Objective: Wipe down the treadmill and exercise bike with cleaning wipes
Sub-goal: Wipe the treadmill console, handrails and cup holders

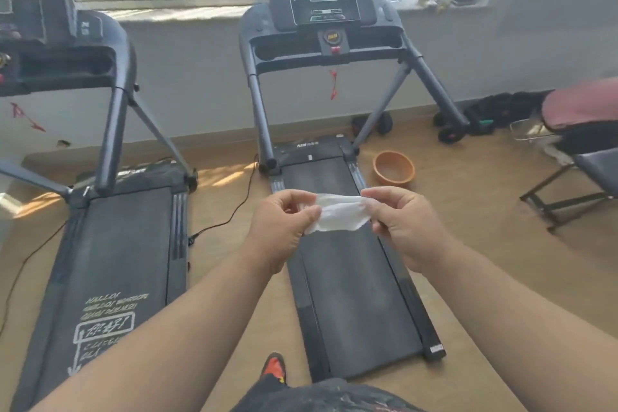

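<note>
Wipe (337,212) pinched both ends, L hand (284,227) & R hand (403,227), stretched sideways. Treadmill (334,211) straight ahead, below; hands equally near.

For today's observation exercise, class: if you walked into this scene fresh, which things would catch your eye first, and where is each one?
First, the white cleaning wipe stretched between the left hand and the right hand at centre frame, each pinching one end. Behind it, the treadmill runs from the person's feet up to its console under the window. An orange bowl stands out on the wooden floor just right of the treadmill's front end.
</note>
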